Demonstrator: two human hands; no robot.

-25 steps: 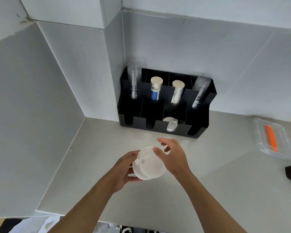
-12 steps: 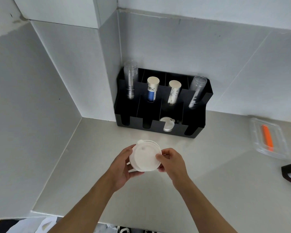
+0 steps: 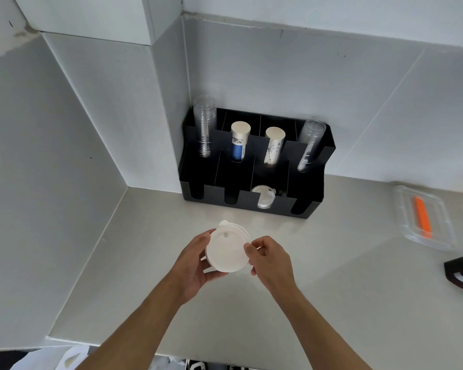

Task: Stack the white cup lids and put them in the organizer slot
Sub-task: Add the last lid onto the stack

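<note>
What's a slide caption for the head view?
Both hands, left hand and right hand, hold stacked white lids above the counter, in front of the black organizer.

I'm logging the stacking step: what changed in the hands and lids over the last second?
The right hand, earlier open over the white lids, closed onto their right edge. The left hand kept gripping the left edge, and the lids tilted to face the camera. The black organizer and the lid in its front slot stayed put.

A café-style drinks counter: a black organizer (image 3: 254, 182) holding 4 cup stacks (image 3: 239, 141) and lids stands against pale wall panels (image 3: 278, 76).
</note>
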